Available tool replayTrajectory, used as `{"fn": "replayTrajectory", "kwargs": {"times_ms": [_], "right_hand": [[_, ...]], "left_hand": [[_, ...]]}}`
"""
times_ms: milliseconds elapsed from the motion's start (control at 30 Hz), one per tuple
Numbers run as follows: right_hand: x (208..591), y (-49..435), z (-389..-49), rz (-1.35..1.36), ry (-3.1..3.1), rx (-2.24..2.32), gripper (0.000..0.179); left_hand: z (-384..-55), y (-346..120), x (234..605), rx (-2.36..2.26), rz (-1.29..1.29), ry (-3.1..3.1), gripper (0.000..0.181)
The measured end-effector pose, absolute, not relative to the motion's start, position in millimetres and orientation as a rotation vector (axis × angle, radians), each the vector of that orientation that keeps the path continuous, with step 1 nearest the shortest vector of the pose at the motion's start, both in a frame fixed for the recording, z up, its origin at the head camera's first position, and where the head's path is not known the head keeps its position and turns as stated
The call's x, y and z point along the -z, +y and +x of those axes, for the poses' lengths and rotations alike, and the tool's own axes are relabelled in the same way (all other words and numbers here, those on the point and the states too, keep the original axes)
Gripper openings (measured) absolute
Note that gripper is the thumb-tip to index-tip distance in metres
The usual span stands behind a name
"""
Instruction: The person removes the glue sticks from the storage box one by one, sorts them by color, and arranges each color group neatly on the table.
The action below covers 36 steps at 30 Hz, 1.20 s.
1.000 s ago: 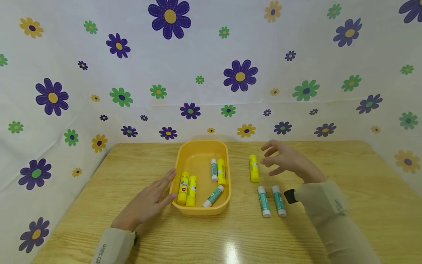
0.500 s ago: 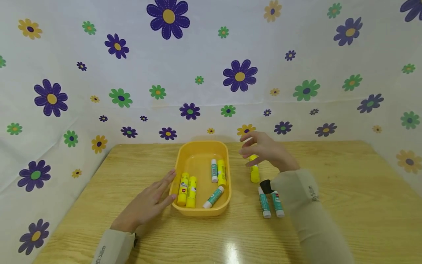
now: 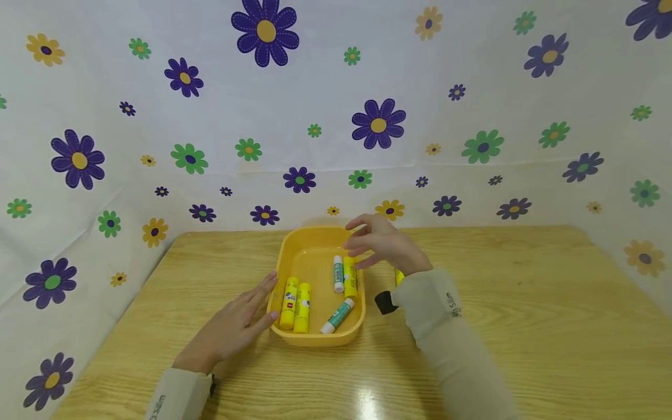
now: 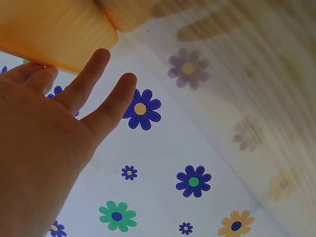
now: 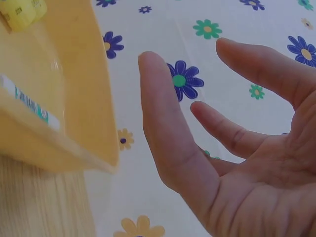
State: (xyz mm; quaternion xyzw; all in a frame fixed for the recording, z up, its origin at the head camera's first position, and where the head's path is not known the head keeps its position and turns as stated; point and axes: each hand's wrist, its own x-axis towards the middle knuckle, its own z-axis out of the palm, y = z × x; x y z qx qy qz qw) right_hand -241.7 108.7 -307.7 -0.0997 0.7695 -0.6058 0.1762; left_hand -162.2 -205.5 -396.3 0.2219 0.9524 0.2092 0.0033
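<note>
Head view: tray (image 3: 313, 263) on wooden table (image 3: 535, 326), flowered backdrop (image 3: 325, 93).

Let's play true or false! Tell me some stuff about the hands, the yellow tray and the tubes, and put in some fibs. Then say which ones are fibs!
1. The left hand is at the side of the yellow tray. True.
2. The right hand is holding a tube. False: it holds nothing, and its thumb and fingers are apart.
3. Three yellow tubes show inside the tray. True.
4. The green-and-white tubes in the tray stand upright. False: both green-and-white tubes are lying down.
5. One yellow tube outside the tray is partly hidden by the right arm. True.
</note>
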Motion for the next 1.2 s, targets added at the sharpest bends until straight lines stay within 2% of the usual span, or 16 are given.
{"fn": "replayTrajectory", "kwargs": {"times_ms": [800,1200], "right_hand": [[337.3,58.2,-232.3,-0.212,2.027,1.773,0.051],[339.9,45.3,-239.4,-0.148,2.08,1.622,0.051]], "left_hand": [[-163.1,-206.3,397.0,-0.66,0.717,2.99,0.068],[-162.6,-205.6,395.9,-0.68,0.699,2.968,0.069]]}}
